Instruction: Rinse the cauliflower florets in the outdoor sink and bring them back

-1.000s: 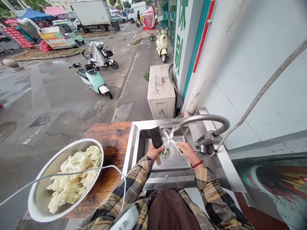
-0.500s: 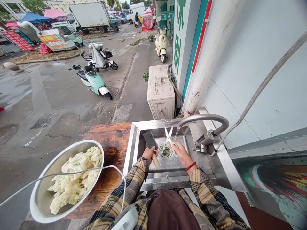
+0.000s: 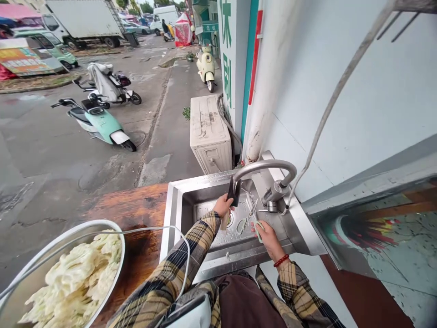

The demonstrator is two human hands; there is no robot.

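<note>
My left hand (image 3: 223,207) is closed round the wooden handle of a cleaver (image 3: 234,192), whose dark blade stands up under the curved faucet (image 3: 264,167). My right hand (image 3: 268,234) grips the pale green handles of a pair of scissors (image 3: 251,215), held open over the steel sink (image 3: 177,207). Both tools are over the sink basin near the drain. Both arms wear plaid sleeves, and a red bead bracelet circles my right wrist.
A metal bowl of cauliflower pieces (image 3: 68,278) rests on the wooden board (image 3: 136,214) left of the sink. A white cable (image 3: 136,232) loops over it. An air-conditioner unit (image 3: 209,132) stands behind the sink. Scooters (image 3: 97,122) are parked on the wet pavement.
My view has swung to the right. The cleaver has been raised up under the faucet spout, and the scissors have shifted right and nearer the sink's front.
</note>
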